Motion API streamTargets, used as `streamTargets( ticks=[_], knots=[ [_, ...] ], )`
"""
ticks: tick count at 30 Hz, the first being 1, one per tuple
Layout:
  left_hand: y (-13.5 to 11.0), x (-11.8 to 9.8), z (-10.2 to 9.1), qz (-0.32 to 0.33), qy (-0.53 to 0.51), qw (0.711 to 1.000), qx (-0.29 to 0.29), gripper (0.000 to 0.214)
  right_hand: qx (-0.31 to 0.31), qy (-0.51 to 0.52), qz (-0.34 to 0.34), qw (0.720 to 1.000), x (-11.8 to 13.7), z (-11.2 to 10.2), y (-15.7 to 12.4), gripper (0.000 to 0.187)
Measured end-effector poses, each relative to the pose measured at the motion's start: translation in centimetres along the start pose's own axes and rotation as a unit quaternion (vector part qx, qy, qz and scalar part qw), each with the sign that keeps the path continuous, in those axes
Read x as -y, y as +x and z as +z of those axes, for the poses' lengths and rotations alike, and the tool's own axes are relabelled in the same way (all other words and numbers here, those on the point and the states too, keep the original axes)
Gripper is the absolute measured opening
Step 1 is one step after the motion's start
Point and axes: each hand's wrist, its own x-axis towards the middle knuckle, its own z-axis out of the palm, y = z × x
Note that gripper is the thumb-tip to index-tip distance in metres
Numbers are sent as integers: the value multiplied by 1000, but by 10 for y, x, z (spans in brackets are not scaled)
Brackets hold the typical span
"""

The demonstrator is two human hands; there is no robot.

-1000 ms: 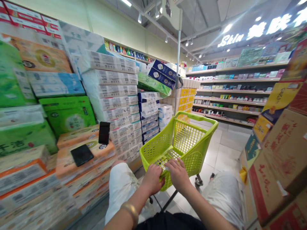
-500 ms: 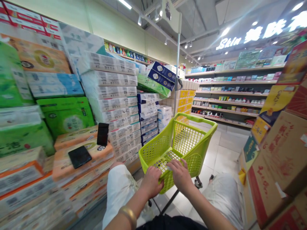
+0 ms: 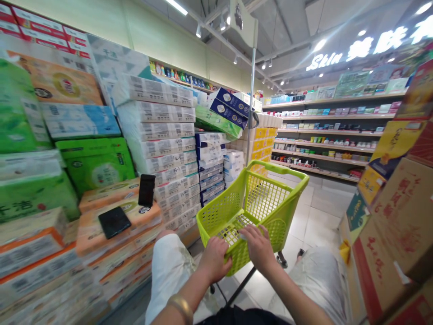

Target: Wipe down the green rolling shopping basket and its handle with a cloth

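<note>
We are gripping the near rim of a lime-green shopping cart (image 3: 221, 205), which is standing on the pale tiled floor (image 3: 320, 212) right in front of us. Our left hand (image 3: 214, 258) is curling shut over the rim. Our right hand (image 3: 259, 247) is lying just beside it, fingers draping over the edge into the basket, and we cannot tell how firmly it is clamping. We are judging this a steering hold: any push is calling for care, since stacked tissue packs (image 3: 158, 131) are crowding the left and cardboard boxes (image 3: 401, 212) the right. A black phone (image 3: 146, 190) is standing on an orange pack (image 3: 137, 213), with a flat black device (image 3: 114, 222) lying near it. Stocked shelves (image 3: 324, 135) are lining the far wall under ceiling lights (image 3: 176, 5)
</note>
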Motion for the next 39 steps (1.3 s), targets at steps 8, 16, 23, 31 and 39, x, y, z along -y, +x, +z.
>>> streamTargets(
  ticks=[8,16,23,31,39],
  knots=[
    [1,1,4,-3,-14,1000,-22,10,-3,40,-29,999,24,7,-1,42],
    [1,2,5,15,-18,999,-37,6,-22,-21,40,999,-11,-8,7,42],
    [1,5,10,17,-19,999,-45,7,-29,38,-62,997,17,8,-5,45],
    [1,3,9,14,-25,998,-51,5,-26,-14,64,998,-17,-6,9,41],
    [2,5,8,15,-27,999,-36,7,13,32,-36,999,8,8,-1,41]
  ],
)
